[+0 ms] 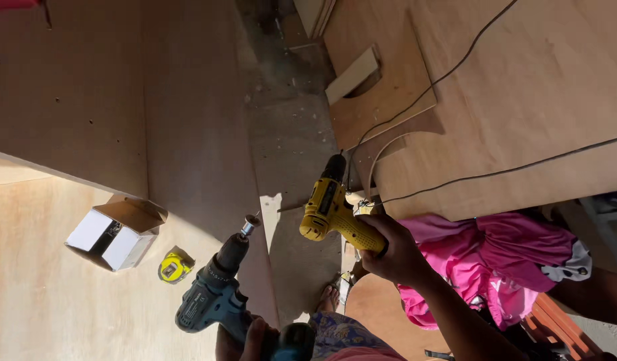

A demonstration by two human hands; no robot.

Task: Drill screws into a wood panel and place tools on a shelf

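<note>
a yellow drill (330, 212) was gripped by the right hand (395, 251) beside the plywood sheet's edge (495, 194); a teal drill (211, 294) was clasped by the left hand (245, 341), over open board (47, 294) near 1 small box (114, 234).

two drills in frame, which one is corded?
The yellow drill, held in the right hand: a black cable runs from it over the plywood. The dark teal drill in the left hand shows no cable.
</note>
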